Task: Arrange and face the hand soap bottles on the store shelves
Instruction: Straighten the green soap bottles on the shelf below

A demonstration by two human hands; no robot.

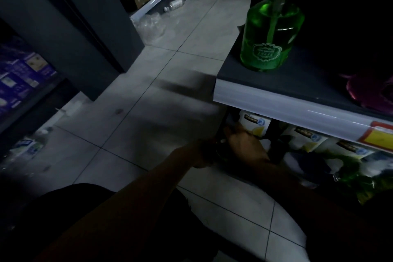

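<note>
The scene is dim. My left hand (244, 144) reaches under the shelf lip (276, 104) into the lower shelf, and its fingers curl round the base of a white soap bottle with a yellow-printed label (255, 123). More white-labelled bottles (308, 140) stand in a row to its right, partly hidden by the lip. A green clear pump bottle (270, 36) stands upright near the left end of the upper shelf (244, 72), its label facing out. I cannot make out my right hand.
Grey tiled floor (170, 102) fills the aisle. A dark shelf unit (74, 27) stands opposite with blue boxes (21, 78). Crumpled clear plastic (151, 25) and a small bottle (174, 4) lie on the floor farther off. A pink item (370, 89) sits on the upper shelf at the right.
</note>
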